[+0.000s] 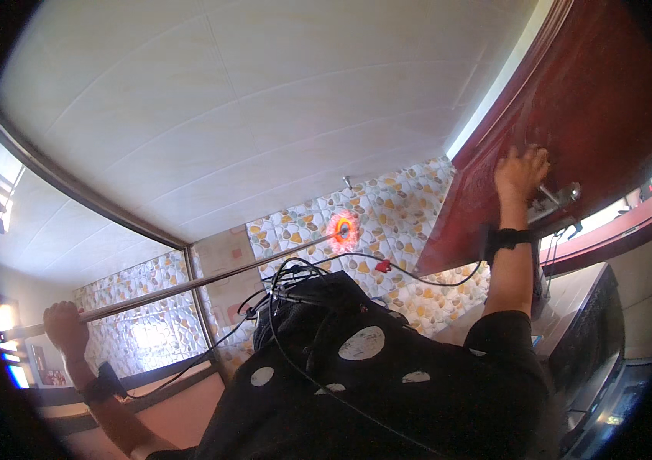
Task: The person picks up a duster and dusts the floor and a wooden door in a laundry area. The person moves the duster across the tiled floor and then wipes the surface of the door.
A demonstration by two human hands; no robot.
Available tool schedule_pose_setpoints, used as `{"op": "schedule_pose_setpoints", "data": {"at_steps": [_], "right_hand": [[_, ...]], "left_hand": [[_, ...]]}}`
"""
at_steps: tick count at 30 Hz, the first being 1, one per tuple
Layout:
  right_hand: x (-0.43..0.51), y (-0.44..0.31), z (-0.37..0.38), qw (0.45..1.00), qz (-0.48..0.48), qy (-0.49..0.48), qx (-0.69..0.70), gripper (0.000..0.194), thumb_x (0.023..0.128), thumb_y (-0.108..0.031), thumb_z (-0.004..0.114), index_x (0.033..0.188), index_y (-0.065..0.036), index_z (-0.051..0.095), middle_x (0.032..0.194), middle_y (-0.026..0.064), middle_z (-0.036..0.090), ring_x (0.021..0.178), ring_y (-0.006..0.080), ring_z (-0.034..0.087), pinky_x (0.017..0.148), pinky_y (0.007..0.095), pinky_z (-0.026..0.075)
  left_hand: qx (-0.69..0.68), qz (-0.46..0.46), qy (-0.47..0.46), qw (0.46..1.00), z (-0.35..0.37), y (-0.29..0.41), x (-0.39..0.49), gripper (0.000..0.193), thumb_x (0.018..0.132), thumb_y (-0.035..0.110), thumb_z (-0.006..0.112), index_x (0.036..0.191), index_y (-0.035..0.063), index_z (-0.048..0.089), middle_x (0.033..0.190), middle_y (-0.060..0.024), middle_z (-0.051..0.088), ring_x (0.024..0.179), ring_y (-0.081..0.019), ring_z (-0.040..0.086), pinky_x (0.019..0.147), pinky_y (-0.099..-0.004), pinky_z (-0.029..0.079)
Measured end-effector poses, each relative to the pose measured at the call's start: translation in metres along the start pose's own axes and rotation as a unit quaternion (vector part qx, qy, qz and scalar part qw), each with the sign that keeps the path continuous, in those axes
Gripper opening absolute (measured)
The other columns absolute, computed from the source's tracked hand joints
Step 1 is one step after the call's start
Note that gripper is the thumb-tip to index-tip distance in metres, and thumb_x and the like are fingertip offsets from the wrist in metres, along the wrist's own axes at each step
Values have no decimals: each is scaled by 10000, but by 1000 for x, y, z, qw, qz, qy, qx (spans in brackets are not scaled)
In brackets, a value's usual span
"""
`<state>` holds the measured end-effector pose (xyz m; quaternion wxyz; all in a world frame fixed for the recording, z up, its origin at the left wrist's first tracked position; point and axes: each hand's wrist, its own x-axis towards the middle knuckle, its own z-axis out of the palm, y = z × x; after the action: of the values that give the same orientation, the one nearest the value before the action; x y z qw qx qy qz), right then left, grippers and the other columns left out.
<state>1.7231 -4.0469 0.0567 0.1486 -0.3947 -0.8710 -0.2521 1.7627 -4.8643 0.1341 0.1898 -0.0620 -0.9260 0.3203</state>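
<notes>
My left hand (67, 328), at the far left, is closed around the upper part of a long metal mop handle (234, 267). The handle slants away to a mop head (342, 231) with an orange centre and pink fringe, which rests on the pebble-patterned floor (297, 218). On the right, my right hand (521, 169) is up against the dark red door (596, 103), just above its metal lever handle (558, 198). Its fingers are apart and somewhat blurred, and nothing shows in them.
Pale tiled wall (257, 109) rises beyond the floor, with a small doorstop (347, 182) at its foot. A dark-framed mirror (142, 305) stands on the left. Black cables (429, 282) run from my chest to both wrists. Dark furniture (584, 322) stands at the right.
</notes>
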Motion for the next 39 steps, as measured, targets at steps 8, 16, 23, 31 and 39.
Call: {"op": "schedule_pose_setpoints", "data": {"at_steps": [8, 16, 23, 31, 39], "right_hand": [[-32, -87, 37, 964, -217, -146, -43, 355, 858, -273, 457, 1095, -80, 638, 1199, 140, 570, 1266, 330, 385, 1095, 562, 24], [-32, -156, 82, 925, -365, 25, -106, 267, 809, -162, 470, 825, -81, 724, 887, 93, 667, 1095, 242, 517, 1125, 506, 10], [-43, -186, 52, 897, -374, 187, 146, 195, 757, -147, 515, 793, -88, 697, 903, 76, 624, 1046, 251, 494, 1106, 464, 143], [-123, -198, 30, 803, -501, 19, 321, 137, 720, -190, 579, 753, -85, 659, 861, 85, 608, 1001, 270, 520, 953, 447, 340], [-198, -182, 84, 781, -511, -31, 357, 191, 778, -207, 550, 749, -67, 677, 770, 124, 645, 847, 285, 606, 890, 430, 416]], "left_hand": [[15, -14, 17, 1000, 7, -84, -33, 162, 734, 118, 610, 722, 54, 462, 733, -114, 455, 745, -296, 468, 680, -408, 380], [55, 65, 181, 980, 6, -115, -40, 207, 684, 116, 610, 665, 58, 412, 676, -118, 421, 671, -305, 466, 606, -405, 382], [19, 72, 139, 987, -9, -95, -32, 263, 692, 161, 628, 652, 68, 385, 644, -118, 382, 624, -307, 441, 586, -416, 356], [7, 113, 220, 969, -1, -111, -19, 246, 679, 134, 652, 651, 51, 422, 644, -126, 439, 627, -318, 465, 574, -417, 374], [-58, 63, 128, 988, -23, -107, 12, 185, 560, -3, 547, 589, 53, 374, 576, -149, 396, 562, -349, 443, 511, -429, 332]]}}
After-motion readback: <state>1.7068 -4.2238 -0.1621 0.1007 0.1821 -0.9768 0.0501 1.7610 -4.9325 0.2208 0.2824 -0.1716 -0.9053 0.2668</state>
